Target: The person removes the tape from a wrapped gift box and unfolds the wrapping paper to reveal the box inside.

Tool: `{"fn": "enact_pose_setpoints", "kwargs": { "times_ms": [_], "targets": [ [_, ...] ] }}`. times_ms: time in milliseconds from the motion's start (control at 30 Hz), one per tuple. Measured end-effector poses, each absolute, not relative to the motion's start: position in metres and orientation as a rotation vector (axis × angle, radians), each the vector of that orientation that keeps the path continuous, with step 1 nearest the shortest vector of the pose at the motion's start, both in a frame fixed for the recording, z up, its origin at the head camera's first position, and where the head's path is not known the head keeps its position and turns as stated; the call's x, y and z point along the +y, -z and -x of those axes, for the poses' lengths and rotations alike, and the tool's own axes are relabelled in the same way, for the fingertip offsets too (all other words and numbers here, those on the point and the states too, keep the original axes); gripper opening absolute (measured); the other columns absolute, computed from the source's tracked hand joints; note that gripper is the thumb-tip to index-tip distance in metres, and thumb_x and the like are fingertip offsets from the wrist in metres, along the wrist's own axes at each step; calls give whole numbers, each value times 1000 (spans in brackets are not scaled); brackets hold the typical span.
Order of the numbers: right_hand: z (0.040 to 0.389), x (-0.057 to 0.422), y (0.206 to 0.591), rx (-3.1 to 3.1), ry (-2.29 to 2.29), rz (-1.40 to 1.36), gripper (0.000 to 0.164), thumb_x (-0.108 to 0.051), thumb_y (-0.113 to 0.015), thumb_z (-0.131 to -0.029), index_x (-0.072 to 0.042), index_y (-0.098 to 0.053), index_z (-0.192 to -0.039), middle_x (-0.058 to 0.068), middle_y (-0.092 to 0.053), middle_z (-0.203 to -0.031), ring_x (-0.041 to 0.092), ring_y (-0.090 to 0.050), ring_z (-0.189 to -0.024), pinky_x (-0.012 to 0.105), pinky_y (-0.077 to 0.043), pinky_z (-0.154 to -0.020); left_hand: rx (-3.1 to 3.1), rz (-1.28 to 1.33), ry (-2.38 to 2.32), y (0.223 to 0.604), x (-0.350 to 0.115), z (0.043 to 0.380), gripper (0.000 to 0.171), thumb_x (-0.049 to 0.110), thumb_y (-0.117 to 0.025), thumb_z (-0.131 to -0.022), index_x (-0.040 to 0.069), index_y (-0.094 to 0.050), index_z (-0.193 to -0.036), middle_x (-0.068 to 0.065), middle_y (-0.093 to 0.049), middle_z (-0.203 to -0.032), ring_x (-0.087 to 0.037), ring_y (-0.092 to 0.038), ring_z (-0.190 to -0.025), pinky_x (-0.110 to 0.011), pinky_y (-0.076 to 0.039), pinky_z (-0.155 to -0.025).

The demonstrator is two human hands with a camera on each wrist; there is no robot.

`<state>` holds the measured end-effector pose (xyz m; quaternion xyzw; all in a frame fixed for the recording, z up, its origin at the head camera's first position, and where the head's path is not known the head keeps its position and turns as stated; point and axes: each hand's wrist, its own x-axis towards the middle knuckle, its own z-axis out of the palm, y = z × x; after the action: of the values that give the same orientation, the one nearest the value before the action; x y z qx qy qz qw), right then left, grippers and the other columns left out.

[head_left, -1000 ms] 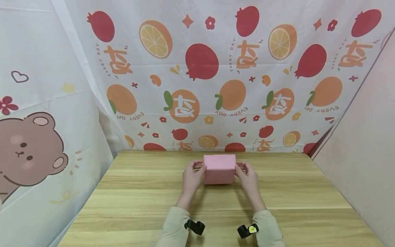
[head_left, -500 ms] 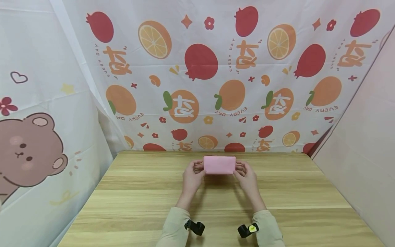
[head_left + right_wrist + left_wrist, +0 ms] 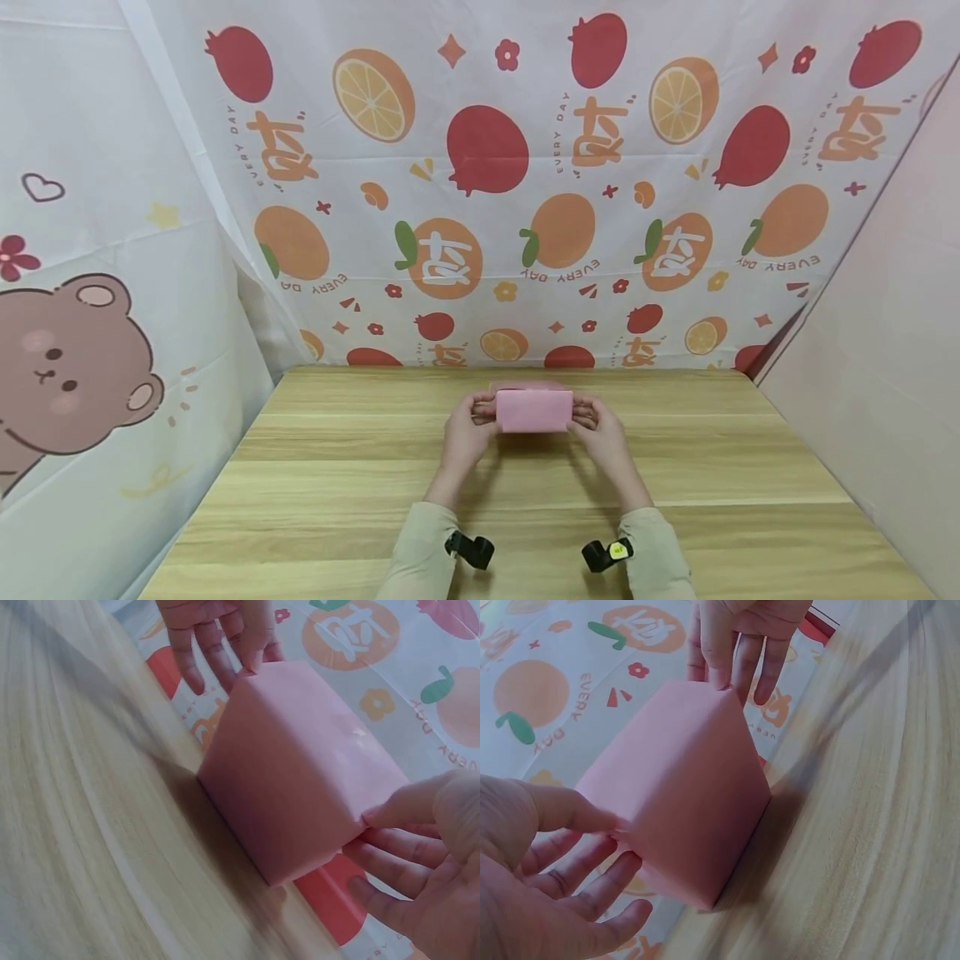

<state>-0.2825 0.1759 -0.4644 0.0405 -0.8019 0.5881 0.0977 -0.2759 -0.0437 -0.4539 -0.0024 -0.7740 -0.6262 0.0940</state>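
Observation:
A pink box [image 3: 534, 411] is near the table's far edge, its plain light face turned toward the head camera. Behind that face shows a darker pink strip. My left hand [image 3: 463, 433] holds the box at its left end, the thumb [image 3: 592, 819] at a near upper corner and the other fingers spread around that side. At the opposite end my right hand [image 3: 602, 432] grips it the same way, with its thumb [image 3: 397, 812] pressed on the corner. In both wrist views the lower front edge is close over the table, a dark shadow beside it.
The wooden table [image 3: 337, 492] stretches around both arms. A white curtain [image 3: 495, 75] with printed fruit hangs right behind the far edge. Another curtain with a bear print [image 3: 75, 367] hangs at the left, and a pale wall [image 3: 885, 392] stands at the right.
The box has tipped toward me: its dark front face is out of sight, its light face has come forward and down, and a strip shows behind it. Both hands keep their grip.

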Motion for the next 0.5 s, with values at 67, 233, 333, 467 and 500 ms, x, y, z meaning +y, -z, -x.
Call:
{"fn": "enact_pose_setpoints", "kwargs": {
  "times_ms": [67, 233, 333, 467, 500],
  "targets": [
    [283, 177, 464, -2400, -1717, -100, 34, 3, -67, -86, 3, -59, -120, 24, -66, -116, 33, -66, -107, 23, -55, -86, -2312, -8, 1851, 455, -45, 277, 36, -4, -72, -79, 1, -63, -114, -18, -70, -101, -27, -69, -94, -32, -58, -79],
    [282, 180, 462, -2452, -1634, -66, 25, -12, -67, -91, -1, -63, -113, 18, -68, -108, 23, -65, -99, 20, -52, -82, -2336, -36, 1826, 457, -46, 278, 25, 11, -72, -85, 1, -65, -106, -13, -69, -93, -17, -64, -86, -24, -53, -73],
    [281, 180, 461, -2460, -1623, -51, 23, -17, -66, -93, 0, -64, -108, 18, -68, -101, 23, -65, -93, 26, -54, -81, -2353, -54, 1827, 458, -48, 278, 26, 24, -70, -89, 2, -65, -103, -10, -68, -90, -14, -61, -81, -23, -49, -70],
    [280, 180, 461, -2455, -1665, -42, 23, -19, -63, -95, 4, -64, -101, 21, -67, -92, 29, -66, -86, 38, -59, -77, -2393, -92, 1823, 459, -49, 278, 32, 36, -64, -93, 4, -64, -99, -7, -67, -88, -14, -60, -80, -23, -47, -68],
    [279, 180, 461, -2459, -1671, -40, 24, -20, -63, -95, 4, -64, -99, 21, -67, -91, 30, -66, -85, 40, -59, -77, -2400, -98, 1826, 459, -49, 278, 33, 37, -64, -93, 4, -64, -98, -7, -67, -88, -15, -61, -80, -23, -47, -68]
  ]
}}
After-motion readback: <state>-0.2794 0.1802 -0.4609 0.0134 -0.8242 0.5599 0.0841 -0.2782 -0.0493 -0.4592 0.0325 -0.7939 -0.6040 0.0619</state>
